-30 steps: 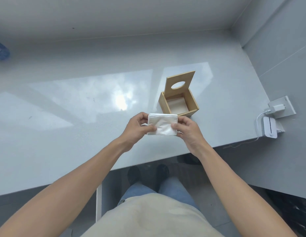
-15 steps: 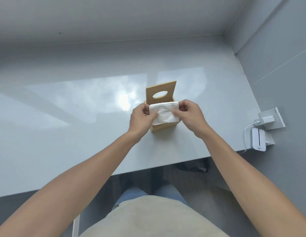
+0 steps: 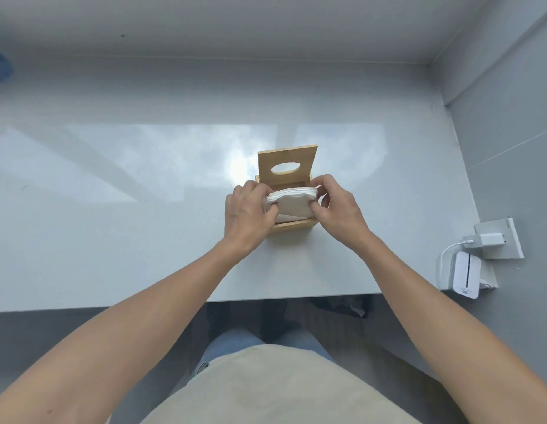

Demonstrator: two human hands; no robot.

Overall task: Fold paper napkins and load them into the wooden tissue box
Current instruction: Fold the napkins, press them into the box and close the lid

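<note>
A small wooden tissue box [image 3: 292, 228] stands on the pale grey table [image 3: 113, 209], its lid [image 3: 286, 165] with an oval hole tilted up at the back. A folded stack of white paper napkins [image 3: 293, 203] sits tilted in the box's open top, its lower part inside. My left hand [image 3: 246, 214] grips the stack's left edge and my right hand [image 3: 339, 206] grips its right edge. The box's inside is mostly hidden by the napkins and my fingers.
A white wall socket with a plugged charger [image 3: 492, 240] and a small white device [image 3: 466, 278] sit at the table's right end. A blue object [image 3: 0, 67] shows at the far left edge. The table's front edge [image 3: 113, 306] runs just above my legs.
Both hands carried the napkin stack from in front of the box to over it and lowered it into the open top. The view shifted so the box is now central.
</note>
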